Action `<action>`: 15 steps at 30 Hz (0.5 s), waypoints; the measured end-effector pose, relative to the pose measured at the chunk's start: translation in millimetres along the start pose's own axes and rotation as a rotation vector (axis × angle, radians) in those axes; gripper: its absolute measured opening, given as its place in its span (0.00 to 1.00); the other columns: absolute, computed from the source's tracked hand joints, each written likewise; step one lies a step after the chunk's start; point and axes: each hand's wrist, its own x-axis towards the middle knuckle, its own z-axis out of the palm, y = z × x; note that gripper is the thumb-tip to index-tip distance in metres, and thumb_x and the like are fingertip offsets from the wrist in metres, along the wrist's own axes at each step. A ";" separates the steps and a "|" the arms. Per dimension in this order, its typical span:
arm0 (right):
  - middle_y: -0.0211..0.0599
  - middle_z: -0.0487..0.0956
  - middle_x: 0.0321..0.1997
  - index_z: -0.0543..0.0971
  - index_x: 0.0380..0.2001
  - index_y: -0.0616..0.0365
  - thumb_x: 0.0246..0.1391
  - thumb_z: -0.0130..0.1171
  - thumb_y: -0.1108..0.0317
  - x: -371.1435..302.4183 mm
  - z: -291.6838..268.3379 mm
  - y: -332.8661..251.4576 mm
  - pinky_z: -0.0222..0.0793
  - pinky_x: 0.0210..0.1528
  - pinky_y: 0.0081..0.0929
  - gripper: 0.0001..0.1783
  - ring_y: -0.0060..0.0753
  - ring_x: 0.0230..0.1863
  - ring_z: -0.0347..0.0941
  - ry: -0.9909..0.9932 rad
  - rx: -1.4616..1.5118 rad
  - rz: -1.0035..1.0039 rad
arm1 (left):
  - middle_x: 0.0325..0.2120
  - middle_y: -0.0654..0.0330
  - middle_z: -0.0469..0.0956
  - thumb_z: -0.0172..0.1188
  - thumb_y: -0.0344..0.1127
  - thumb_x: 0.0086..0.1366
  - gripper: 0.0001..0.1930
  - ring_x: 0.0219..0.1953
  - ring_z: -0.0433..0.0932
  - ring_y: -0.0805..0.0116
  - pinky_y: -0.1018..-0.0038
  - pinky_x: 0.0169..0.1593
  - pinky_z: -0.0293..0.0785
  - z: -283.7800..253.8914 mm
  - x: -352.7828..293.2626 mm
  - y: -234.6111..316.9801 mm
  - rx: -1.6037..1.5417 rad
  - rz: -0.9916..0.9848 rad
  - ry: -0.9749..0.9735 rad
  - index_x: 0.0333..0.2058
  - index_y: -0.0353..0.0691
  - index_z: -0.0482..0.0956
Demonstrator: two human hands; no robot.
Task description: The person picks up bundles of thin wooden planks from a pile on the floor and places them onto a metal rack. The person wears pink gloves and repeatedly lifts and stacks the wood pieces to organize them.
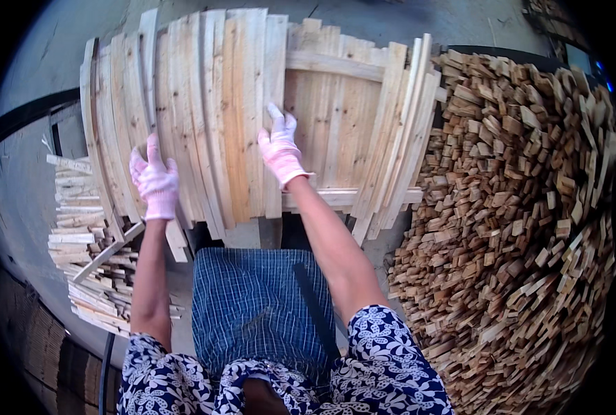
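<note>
Pale wooden slats [235, 117] lie side by side in a broad, fanned row in front of me. My left hand [155, 181], in a pink and white glove, rests on the left part of the row, fingers spread. Under it runs a narrow slat [148, 62] whose upper end juts past its neighbours. My right hand [281, 146], gloved alike, has its fingers apart at the row's right edge, touching the last board [274, 62]. Right of that board, a lower layer of boards [328, 117] shows between two crosspieces [335, 66]. The fingertips' undersides are hidden.
A large heap of short wood offcuts [501, 228] fills the right side. Stacked sticks [79, 238] lie at the left, with a loose slat [107, 252] slanting over them. Several loose slats [398, 131] lie at the row's right end. Blue checked cloth [259, 304] covers my lap.
</note>
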 end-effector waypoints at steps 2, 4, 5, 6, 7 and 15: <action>0.59 0.69 0.60 0.68 0.65 0.46 0.54 0.60 0.63 7.9 -54.6 14.0 0.67 0.64 0.48 0.34 0.59 0.58 0.71 -0.058 -0.197 -0.117 | 0.58 0.43 0.71 0.67 0.33 0.59 0.38 0.62 0.68 0.45 0.54 0.66 0.65 -28.6 1.2 40.9 -0.380 0.217 0.086 0.68 0.49 0.64; 0.50 0.75 0.51 0.73 0.58 0.53 0.50 0.64 0.63 11.4 -114.9 14.9 0.70 0.61 0.45 0.30 0.51 0.53 0.73 0.272 -0.236 0.174 | 0.56 0.46 0.73 0.65 0.32 0.61 0.33 0.60 0.71 0.49 0.58 0.64 0.69 -57.4 -9.8 95.8 -0.732 0.295 -0.109 0.65 0.44 0.67; 0.49 0.72 0.54 0.72 0.58 0.56 0.48 0.69 0.59 14.2 -153.1 25.6 0.69 0.61 0.44 0.34 0.49 0.55 0.72 0.325 -0.394 0.278 | 0.55 0.47 0.74 0.64 0.31 0.62 0.30 0.59 0.73 0.52 0.59 0.64 0.70 -65.9 -15.9 131.2 -0.877 0.310 -0.267 0.63 0.41 0.68; 0.50 0.71 0.56 0.72 0.59 0.57 0.47 0.71 0.57 10.2 -182.6 53.7 0.69 0.62 0.44 0.36 0.50 0.56 0.71 0.313 -0.577 0.325 | 0.54 0.49 0.75 0.63 0.30 0.62 0.28 0.58 0.75 0.54 0.61 0.63 0.72 -64.5 -23.2 170.8 -1.021 0.320 -0.444 0.62 0.39 0.70; 0.52 0.69 0.58 0.71 0.60 0.57 0.47 0.72 0.54 7.2 -204.0 82.5 0.69 0.62 0.43 0.39 0.52 0.58 0.70 0.297 -0.755 0.369 | 0.53 0.46 0.74 0.60 0.31 0.64 0.27 0.58 0.74 0.53 0.61 0.63 0.72 -51.1 -33.8 207.0 -1.187 0.258 -0.613 0.62 0.37 0.69; 0.56 0.66 0.57 0.64 0.66 0.52 0.55 0.63 0.50 21.6 -255.3 133.2 0.71 0.57 0.53 0.39 0.64 0.57 0.71 0.058 -0.506 0.355 | 0.54 0.38 0.74 0.66 0.48 0.58 0.44 0.56 0.76 0.43 0.61 0.62 0.71 3.1 -47.6 423.0 -1.223 -0.289 -0.865 0.66 0.33 0.56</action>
